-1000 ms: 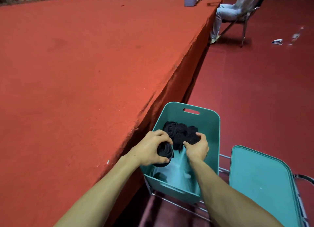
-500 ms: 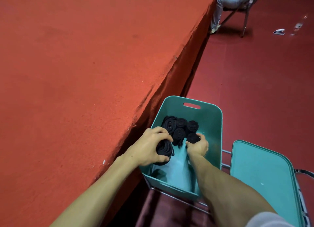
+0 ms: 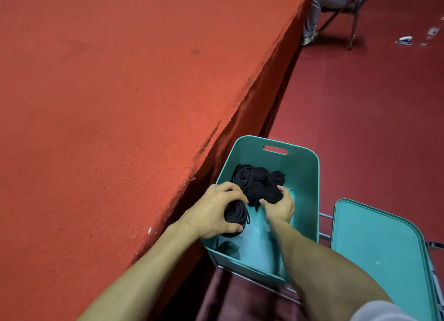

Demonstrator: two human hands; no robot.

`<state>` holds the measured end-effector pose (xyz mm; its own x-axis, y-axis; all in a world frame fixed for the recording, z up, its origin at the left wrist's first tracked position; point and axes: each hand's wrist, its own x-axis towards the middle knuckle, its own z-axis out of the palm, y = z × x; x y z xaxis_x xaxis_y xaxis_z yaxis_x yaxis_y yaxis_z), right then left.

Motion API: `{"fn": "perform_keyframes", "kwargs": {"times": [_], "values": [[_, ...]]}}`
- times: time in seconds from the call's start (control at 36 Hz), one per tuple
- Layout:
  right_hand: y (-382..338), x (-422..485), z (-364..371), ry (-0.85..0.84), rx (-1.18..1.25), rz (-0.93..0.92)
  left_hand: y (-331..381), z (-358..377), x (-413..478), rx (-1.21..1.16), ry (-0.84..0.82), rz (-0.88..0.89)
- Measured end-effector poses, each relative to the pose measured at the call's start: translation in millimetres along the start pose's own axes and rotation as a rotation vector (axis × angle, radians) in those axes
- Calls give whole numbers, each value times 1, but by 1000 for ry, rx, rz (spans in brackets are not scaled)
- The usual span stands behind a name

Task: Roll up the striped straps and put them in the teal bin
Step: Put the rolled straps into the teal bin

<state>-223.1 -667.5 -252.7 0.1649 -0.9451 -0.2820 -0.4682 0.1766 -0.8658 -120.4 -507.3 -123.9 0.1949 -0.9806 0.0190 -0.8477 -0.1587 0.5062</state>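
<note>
Head view: left grip (image 3: 212, 213) holds strap (image 3: 236, 213) in bin (image 3: 306, 188).

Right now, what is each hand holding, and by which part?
The left hand grips a rolled strap round its outer edge, over the teal bin. The right hand holds a second roll by its near rim, inside the bin.

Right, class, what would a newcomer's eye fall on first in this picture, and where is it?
The red table fills the left and centre. Against its edge, lower centre, a teal bin holds a pile of dark rolled straps at its far end. Both hands reach in: the left hand grips a coil over the bin's left side, the right hand grips a roll at the pile's near edge.
</note>
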Motion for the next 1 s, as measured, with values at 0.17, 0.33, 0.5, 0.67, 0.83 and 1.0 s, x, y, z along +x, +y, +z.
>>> {"fn": "perform_keyframes", "kwargs": {"times": [0.17, 0.33, 0.5, 0.67, 0.83, 1.0], "values": [[2, -2, 3, 0, -33, 32, 2, -3, -1, -1, -3, -14], [1, -1, 1, 20, 22, 51, 3, -4, -3, -6, -24, -41], [1, -9, 2, -59, 33, 57, 3, -4, -3, -4, -26, -45], [3, -13, 5, -85, 38, 20, 1, -2, -2, 2, -24, -34], [2, -13, 11, -48, 10, 10, 1, -1, -3, -6, -20, -21], [2, -8, 20, 1, 15, 28, -3, 1, -4, -13, -38, -60]]}}
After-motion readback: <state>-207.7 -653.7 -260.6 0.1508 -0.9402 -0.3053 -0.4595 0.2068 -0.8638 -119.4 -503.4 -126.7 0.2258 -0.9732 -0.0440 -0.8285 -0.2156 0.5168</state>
